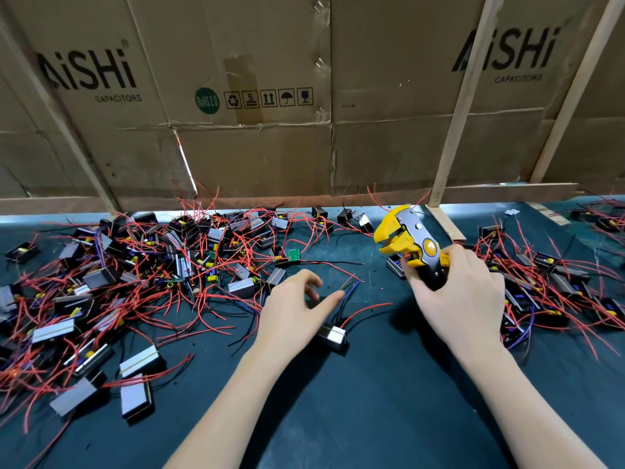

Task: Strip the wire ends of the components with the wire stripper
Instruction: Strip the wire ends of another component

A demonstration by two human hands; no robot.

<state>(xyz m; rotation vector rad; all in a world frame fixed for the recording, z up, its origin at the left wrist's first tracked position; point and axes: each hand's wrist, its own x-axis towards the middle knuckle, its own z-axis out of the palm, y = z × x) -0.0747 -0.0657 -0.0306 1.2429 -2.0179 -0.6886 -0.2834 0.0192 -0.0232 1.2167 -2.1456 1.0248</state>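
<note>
A yellow and black wire stripper point(407, 240) stands jaws-up at centre right, and my right hand point(458, 292) grips its handles. One small black component point(333, 335) with red, black and blue wires lies on the dark green mat between my hands. My left hand point(294, 308) hovers just left of that component with fingers loosely spread, thumb near its blue and black wire ends point(351, 287). The left hand holds nothing that I can see.
A large heap of components with red wires point(135, 275) covers the mat on the left. A second heap point(554, 286) lies on the right behind my right hand. Cardboard sheets point(304, 96) on wooden slats wall off the back edge.
</note>
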